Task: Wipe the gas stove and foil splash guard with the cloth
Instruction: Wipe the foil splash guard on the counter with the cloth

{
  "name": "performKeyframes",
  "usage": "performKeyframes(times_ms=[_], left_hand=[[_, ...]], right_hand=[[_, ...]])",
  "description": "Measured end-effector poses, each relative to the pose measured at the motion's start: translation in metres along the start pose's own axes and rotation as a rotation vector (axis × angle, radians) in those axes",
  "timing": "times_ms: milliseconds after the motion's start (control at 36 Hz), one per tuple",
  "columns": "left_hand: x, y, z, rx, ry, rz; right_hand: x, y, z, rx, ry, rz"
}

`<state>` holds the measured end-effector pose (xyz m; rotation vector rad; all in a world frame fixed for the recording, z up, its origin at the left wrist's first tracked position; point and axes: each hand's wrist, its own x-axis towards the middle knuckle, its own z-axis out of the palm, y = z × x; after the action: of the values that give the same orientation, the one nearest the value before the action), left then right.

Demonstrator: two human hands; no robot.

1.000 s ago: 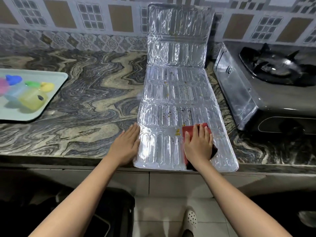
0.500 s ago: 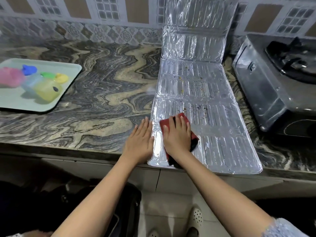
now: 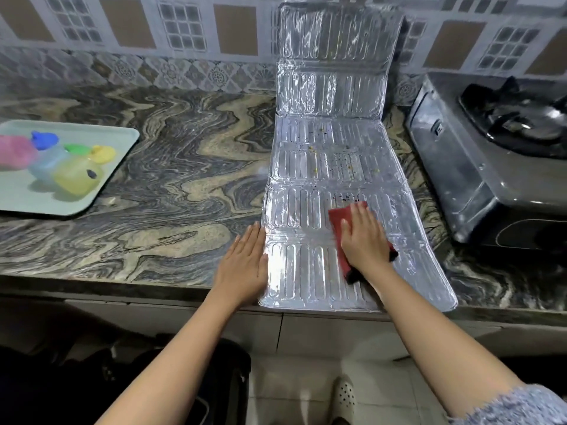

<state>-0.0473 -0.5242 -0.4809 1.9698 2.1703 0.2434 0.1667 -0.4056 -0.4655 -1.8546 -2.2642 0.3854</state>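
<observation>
The foil splash guard (image 3: 306, 210) is lying mostly flat on the marbled counter (image 3: 168, 194). Its near edge is reaching the counter's front lip, and its far panels are standing up against the tiled wall (image 3: 184, 29). It is shining silver, crinkled, embossed with rows of rounded slots and creased into hinged panels. Dark and yellowish specks are dotting the middle ones.

The right hand (image 3: 365, 243) is pressing a red cloth (image 3: 337, 222) flat onto the foil's near half, its fingers (image 3: 359, 213) straight over the cloth, not curling around it. A dark edge of the cloth is poking out by the wrist. The left hand (image 3: 245, 265) is resting flat on the counter, straight fingers together, touching the guard's left edge.

The steel gas stove (image 3: 478, 167), with its black burner (image 3: 521, 118), is sitting just right of the foil. Far left, a pale tray (image 3: 18, 197) is holding pastel plastic containers (image 3: 73, 176).
</observation>
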Motion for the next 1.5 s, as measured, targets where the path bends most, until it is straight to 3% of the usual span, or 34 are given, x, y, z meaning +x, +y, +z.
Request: performKeyframes(times_ms=[222,444,778,1000,1222,1500], left_hand=[[0.001,-0.002,-0.003,-0.002,-0.011,0.029],[0.001,-0.004,-0.003,0.032,-0.014,0.05],[0.001,0.0,-0.01,0.001,-0.038,0.039],[0.01,0.03,-0.02,-0.166,0.016,-0.176],[0.003,0.033,-0.004,-0.066,0.021,-0.156],[-0.024,0.028,0.0,-0.017,0.063,-0.109]], right_hand=[[0.034,0.056,-0.022,0.03,0.111,0.219],[0.073,0.004,-0.005,0.091,0.213,0.413],[0.087,-0.091,0.029,0.066,0.065,-0.037],[0.083,-0.092,0.028,0.064,0.003,-0.241],[0.075,-0.086,0.026,-0.001,-0.119,-0.647],[0.055,-0.108,0.029,-0.001,-0.101,-0.654]])
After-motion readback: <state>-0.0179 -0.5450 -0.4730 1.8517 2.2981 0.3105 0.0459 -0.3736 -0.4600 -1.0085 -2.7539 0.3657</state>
